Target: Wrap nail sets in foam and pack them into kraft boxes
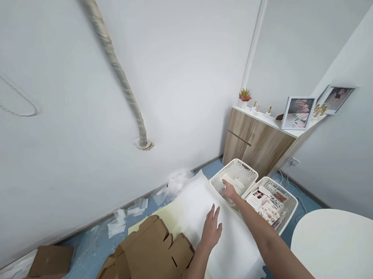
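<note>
My right hand [229,190] reaches over the near side of a white perforated basket [253,174], its index finger stretched out and its other fingers partly hidden. Clear and white plastic-looking items [234,180] lie in that basket by the fingertips; I see nothing gripped. Over a white sheet [190,206], my left hand [211,228] is held with its fingers spread and nothing in them. Flattened brown cardboard boxes [148,254] lie to the left of this hand, partly on the sheet's pale yellow edge.
A second white basket [292,211] holds cards and small packets. Behind stands a wood-grain cabinet [255,140] with a picture frame [298,113] and a small plant [244,95]. A white round-cornered table [342,243] is at right, an open carton [50,261] at lower left.
</note>
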{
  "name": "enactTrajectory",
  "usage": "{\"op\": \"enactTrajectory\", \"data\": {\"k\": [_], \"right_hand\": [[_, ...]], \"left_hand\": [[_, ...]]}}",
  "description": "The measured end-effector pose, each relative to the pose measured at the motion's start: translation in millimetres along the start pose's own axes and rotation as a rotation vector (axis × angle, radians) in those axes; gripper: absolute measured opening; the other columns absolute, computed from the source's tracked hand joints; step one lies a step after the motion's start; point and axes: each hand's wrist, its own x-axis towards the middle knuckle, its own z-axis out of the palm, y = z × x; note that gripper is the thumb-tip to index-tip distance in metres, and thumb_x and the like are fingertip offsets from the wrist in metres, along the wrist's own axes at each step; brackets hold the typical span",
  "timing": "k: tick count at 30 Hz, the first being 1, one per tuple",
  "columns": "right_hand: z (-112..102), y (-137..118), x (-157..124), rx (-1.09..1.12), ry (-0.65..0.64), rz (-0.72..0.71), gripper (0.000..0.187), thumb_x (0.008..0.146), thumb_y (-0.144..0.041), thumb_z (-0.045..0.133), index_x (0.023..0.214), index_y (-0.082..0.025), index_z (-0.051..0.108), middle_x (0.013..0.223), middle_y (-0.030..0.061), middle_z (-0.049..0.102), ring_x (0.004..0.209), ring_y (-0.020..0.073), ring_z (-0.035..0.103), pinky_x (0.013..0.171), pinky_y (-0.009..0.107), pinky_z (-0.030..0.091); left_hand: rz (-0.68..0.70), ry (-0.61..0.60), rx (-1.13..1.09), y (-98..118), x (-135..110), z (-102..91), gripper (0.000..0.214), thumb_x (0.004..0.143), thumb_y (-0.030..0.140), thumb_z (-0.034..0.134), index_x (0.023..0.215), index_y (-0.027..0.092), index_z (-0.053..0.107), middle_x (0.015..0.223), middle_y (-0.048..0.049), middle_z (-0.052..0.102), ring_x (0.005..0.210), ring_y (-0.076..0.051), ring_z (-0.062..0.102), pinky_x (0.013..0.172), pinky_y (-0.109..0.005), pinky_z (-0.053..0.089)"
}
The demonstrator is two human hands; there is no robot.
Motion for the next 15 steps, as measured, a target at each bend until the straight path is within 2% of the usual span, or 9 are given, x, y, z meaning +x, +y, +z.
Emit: {"op": "enactTrajectory", "data": {"k": [2, 4, 9, 12, 15], "right_hand": [[2, -1, -2, -0.005, 0.034, 0.007, 0.06, 0.073, -0.014, 0.057, 0.132, -0.018, 0.058, 0.133, 0.0083, 0.061, 0.129, 0.0247, 0.052, 0.109, 0.036, 0.038], [2, -2, -7, -0.039, 0.07, 0.012, 0.054, 0.075, -0.015, 0.056, 0.128, -0.019, 0.061, 0.129, 0.0086, 0.064, 0.125, 0.0253, 0.055, 0.107, 0.035, 0.039], [-9, -12, -21, -0.106, 0.172, 0.039, 0.046, 0.082, -0.016, 0.05, 0.126, -0.019, 0.063, 0.121, 0.0099, 0.069, 0.114, 0.0261, 0.062, 0.102, 0.037, 0.043], [-22, -23, -33, -0.014, 0.276, 0.019, 0.043, 0.085, -0.022, 0.048, 0.125, -0.022, 0.063, 0.119, 0.0068, 0.07, 0.107, 0.0233, 0.065, 0.1, 0.037, 0.045], [-38, -31, -59, 0.137, 0.337, -0.103, 0.041, 0.087, -0.03, 0.048, 0.124, -0.024, 0.064, 0.12, 0.005, 0.07, 0.103, 0.0223, 0.066, 0.098, 0.039, 0.048]], "left_hand": [[0.063, -0.076, 0.075, 6, 22, -5.1, 0.072, 0.083, 0.02, 0.045, 0.152, 0.024, 0.028, 0.163, -0.0003, 0.008, 0.148, -0.026, 0.017, 0.119, -0.045, 0.021], [0.097, -0.141, 0.14, 9, 38, -6.9, 0.076, 0.08, 0.017, 0.046, 0.153, 0.024, 0.025, 0.163, -0.0001, 0.006, 0.149, -0.027, 0.011, 0.119, -0.049, 0.016], [0.125, -0.168, 0.192, 3, 53, -3.0, 0.075, 0.08, 0.017, 0.046, 0.152, 0.025, 0.027, 0.163, -0.0021, 0.008, 0.15, -0.03, 0.007, 0.118, -0.056, 0.006], [0.132, -0.091, 0.043, 2, 58, -0.1, 0.065, 0.086, 0.026, 0.047, 0.149, 0.023, 0.033, 0.162, -0.0064, 0.018, 0.149, -0.029, 0.012, 0.119, -0.053, 0.008], [0.044, 0.057, -0.343, 15, 69, 1.6, 0.065, 0.088, 0.042, 0.052, 0.147, 0.021, 0.033, 0.156, -0.0135, 0.032, 0.145, -0.029, 0.026, 0.118, -0.049, 0.022]]}}
